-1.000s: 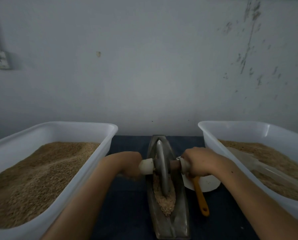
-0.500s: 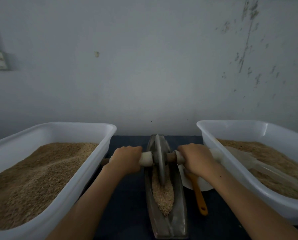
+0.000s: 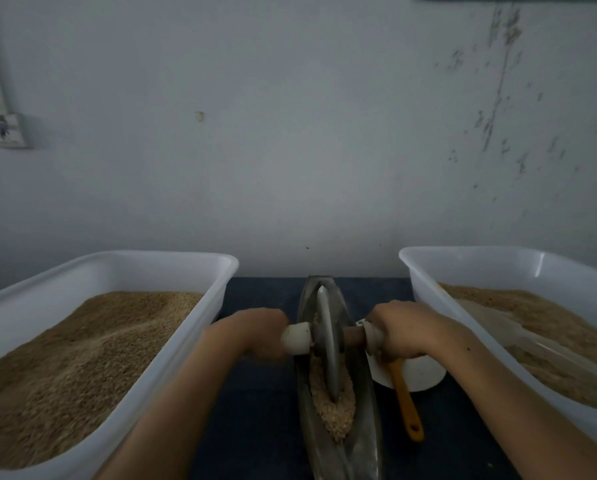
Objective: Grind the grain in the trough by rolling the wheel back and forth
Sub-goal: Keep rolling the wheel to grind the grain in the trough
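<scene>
A white plastic tub point(image 3: 172, 271) heaped with brown grain sits at the left. The left hand point(image 3: 255, 332) grasps the axle's pale left handle point(image 3: 297, 338). The grey metal disc wheel point(image 3: 326, 344) stands upright in the narrow boat-shaped metal trough point(image 3: 366, 441), its edge in the crushed grain point(image 3: 335, 407). The right hand point(image 3: 404, 332) grasps the right handle above a white bowl point(image 3: 425, 375) with an orange-handled tool point(image 3: 406, 400). Another grain-filled white tub point(image 3: 497, 261) sits at the right.

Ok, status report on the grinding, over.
Both hands, left and right, grip the axle. Wheel upright in trough, on grain. Nothing blocking.
</scene>
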